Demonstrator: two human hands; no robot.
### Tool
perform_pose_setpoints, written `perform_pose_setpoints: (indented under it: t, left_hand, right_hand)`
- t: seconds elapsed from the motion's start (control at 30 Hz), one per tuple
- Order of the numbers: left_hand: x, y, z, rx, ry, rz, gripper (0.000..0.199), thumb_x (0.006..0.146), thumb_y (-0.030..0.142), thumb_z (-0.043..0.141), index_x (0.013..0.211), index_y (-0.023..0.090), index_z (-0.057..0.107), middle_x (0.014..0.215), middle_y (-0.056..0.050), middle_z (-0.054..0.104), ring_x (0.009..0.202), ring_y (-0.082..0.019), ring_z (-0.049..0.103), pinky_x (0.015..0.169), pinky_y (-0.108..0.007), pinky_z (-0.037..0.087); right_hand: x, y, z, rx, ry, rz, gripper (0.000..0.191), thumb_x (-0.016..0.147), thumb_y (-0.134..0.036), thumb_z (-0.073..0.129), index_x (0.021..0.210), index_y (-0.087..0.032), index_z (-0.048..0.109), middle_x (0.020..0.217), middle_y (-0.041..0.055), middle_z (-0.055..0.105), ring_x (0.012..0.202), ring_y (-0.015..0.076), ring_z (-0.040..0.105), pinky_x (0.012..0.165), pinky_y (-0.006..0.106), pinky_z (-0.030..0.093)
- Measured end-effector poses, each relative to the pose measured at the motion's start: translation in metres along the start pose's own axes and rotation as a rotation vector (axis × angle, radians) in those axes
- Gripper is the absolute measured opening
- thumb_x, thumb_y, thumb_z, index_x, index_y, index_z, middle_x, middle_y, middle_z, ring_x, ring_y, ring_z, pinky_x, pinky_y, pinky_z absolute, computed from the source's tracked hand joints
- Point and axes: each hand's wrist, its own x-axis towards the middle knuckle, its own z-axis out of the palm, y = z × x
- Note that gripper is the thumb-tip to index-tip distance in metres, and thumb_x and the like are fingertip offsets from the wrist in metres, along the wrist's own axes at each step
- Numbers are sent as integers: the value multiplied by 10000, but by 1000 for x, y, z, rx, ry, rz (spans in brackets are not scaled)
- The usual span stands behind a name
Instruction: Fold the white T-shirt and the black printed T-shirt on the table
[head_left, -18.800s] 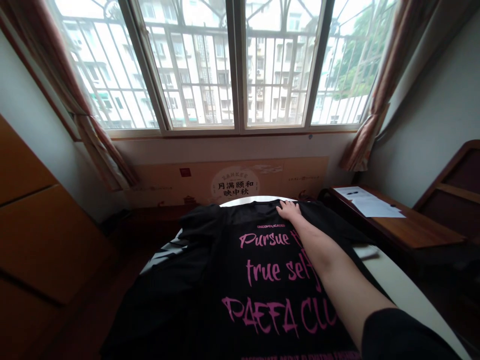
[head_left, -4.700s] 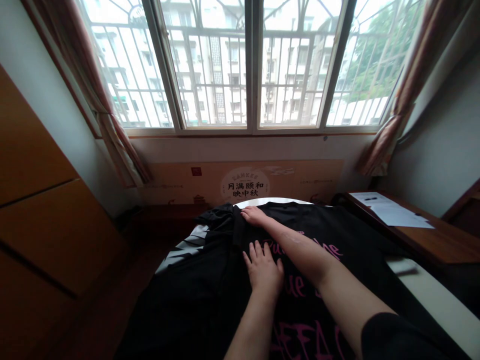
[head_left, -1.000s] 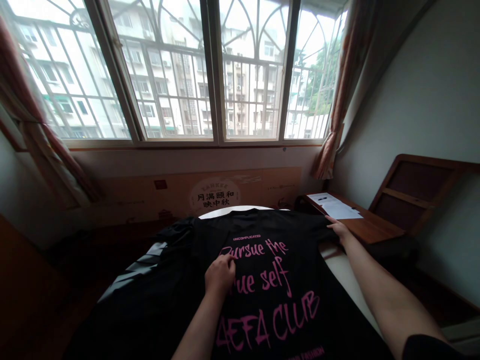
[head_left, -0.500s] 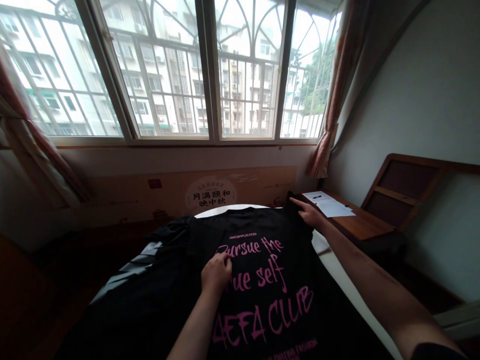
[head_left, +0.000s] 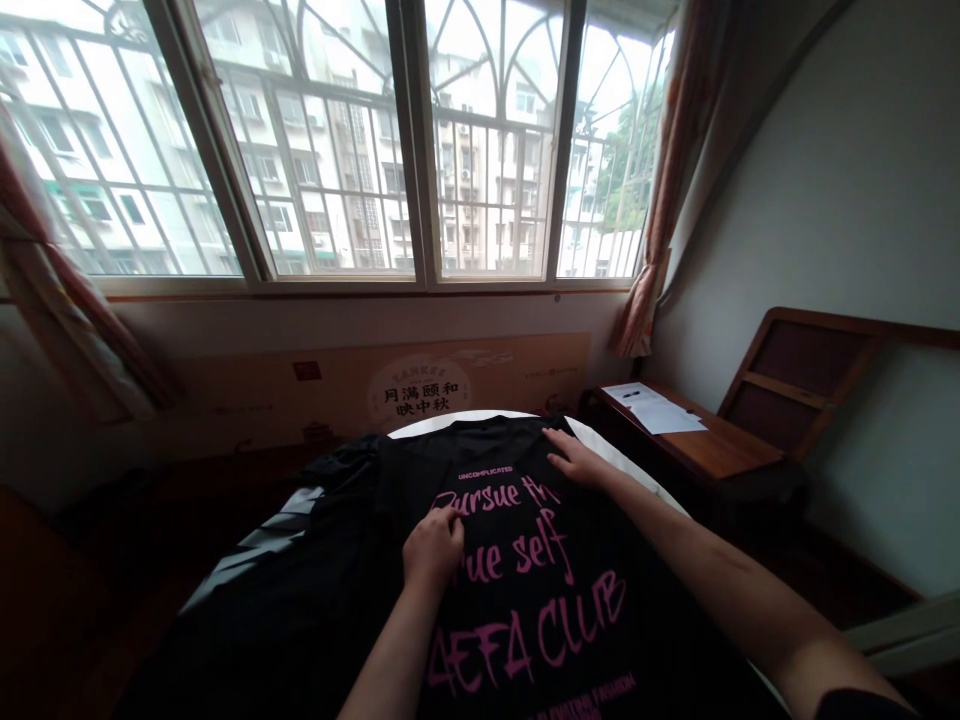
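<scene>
1. The black cloth T-shirt with pink brush-style lettering [head_left: 517, 600] lies spread on the surface, collar toward 12 o'clock, the window side. Its print includes "UNCOMPLICATED", "self" and "CLUB"; the arms cover some letters.
2. At about 10 o'clock from the shirt's middle, the left hand [head_left: 433, 548] rests on the print. Its grip is curled, knuckles up; I cannot tell whether it pinches cloth.
3. At 1 o'clock, the right hand [head_left: 576, 460] lies on the shirt's shoulder, just beside the collar. Its grip is relaxed, fingers stretched out over the dark cloth.
4. At 9 o'clock, bunched black fabric [head_left: 341, 480] adjoins the shirt, with a pale grey, black-streaked patch [head_left: 262, 540] along its outer side.
5. Beneath is the white, round-edged surface [head_left: 607, 440], its rim showing from 11 to 2 o'clock.
6. At 2 o'clock, well apart from the hands, white paper sheets [head_left: 664, 415] lie on a brown wooden side table [head_left: 720, 455]; a wood-framed dark panel [head_left: 795, 370] leans beyond.
7. Toward 12 o'clock, a tan printed board [head_left: 517, 375] stands below a metal-framed window [head_left: 409, 150], between patterned reddish curtains [head_left: 649, 310] at 10 and 1 o'clock.
</scene>
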Motion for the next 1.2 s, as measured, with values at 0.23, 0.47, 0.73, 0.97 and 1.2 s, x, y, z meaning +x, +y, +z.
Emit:
perform_pose_setpoints:
  t: [0.23, 0.47, 0.73, 0.97, 1.2]
  left_hand:
    - [-1, 1, -1, -9, -7, -8, 269, 957, 239, 503, 1068, 254, 748, 1134, -46, 731, 1037, -227, 689, 840, -303, 497]
    - [0, -1, 2, -13, 7, -1, 252, 955, 231, 509, 1043, 251, 744, 1115, -41, 737, 1035, -219, 688, 839, -295, 489]
    - [1, -2, 4, -12, 10, -2, 246, 952, 231, 518, 1038, 255, 747, 1117, -31, 736, 1027, -218, 689, 835, -297, 493]
    - [2, -1, 3, -6, 0, -9, 260, 953, 244, 508, 1052, 257, 748, 1122, -36, 737, 1027, -228, 692, 832, -300, 498]
    - [3, 0, 2, 2, 3, -13, 273, 956, 264, 498, 1062, 265, 750, 1146, -45, 735, 1038, -238, 689, 832, -302, 496]
  right_hand:
    - [16, 31, 2, -165, -10, 176, 654, 955, -383, 499, 1508, -38, 445, 1560, 208, 427, 1470, 328, 375, 1220, 422, 286]
    - [65, 37, 11, -187, -12, 229, 625, 1008, -420, 402, 1534, -83, 415, 1606, 160, 371, 1509, 279, 302, 1232, 384, 230]
    - [91, 54, 16, -139, -35, 315, 653, 1005, -502, 409, 1518, -99, 448, 1628, 178, 319, 1526, 325, 243, 1235, 457, 193]
    - [77, 65, -48, -10, 143, 218, 586, 1059, -380, 153, 1601, -204, 287, 1626, 73, 362, 1546, 220, 200, 1259, 470, 140]
    - [-41, 58, -55, 45, 50, -26, 563, 963, -400, 447, 1481, -190, 523, 1591, 66, 419, 1489, 252, 353, 1245, 421, 260]
